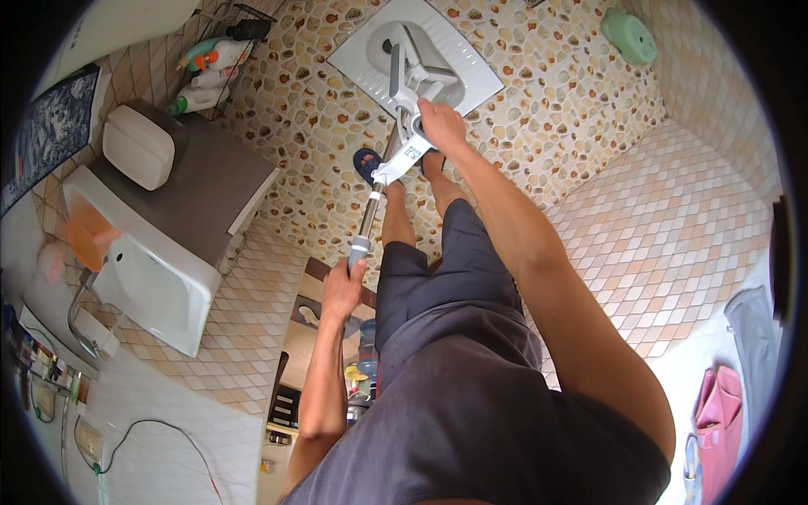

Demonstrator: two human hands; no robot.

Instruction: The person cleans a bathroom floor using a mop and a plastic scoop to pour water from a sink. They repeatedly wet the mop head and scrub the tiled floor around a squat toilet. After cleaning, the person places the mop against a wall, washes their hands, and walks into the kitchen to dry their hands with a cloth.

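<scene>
A squeeze mop with a metal pole point(369, 218) and a white plastic lever point(399, 163) slants across the picture in front of me. My left hand point(343, 291) is wrapped around the grey grip point(359, 249) at the pole's near end. Farther along, my right hand point(444, 125) grips the looped end of the lever, which bears writing. The grey-and-white mop head point(398, 72) is over the white squat toilet point(416, 57); whether it touches the pan I cannot tell.
Pebble-patterned floor point(303, 139) surrounds the toilet. To the left are a white washbasin point(158, 297) with an orange dipper point(91, 237), a white lidded bin point(139, 146) and a wire rack of bottles point(214, 76). A green plastic stool point(628, 36) stands far right. Clothes point(719, 404) hang at lower right.
</scene>
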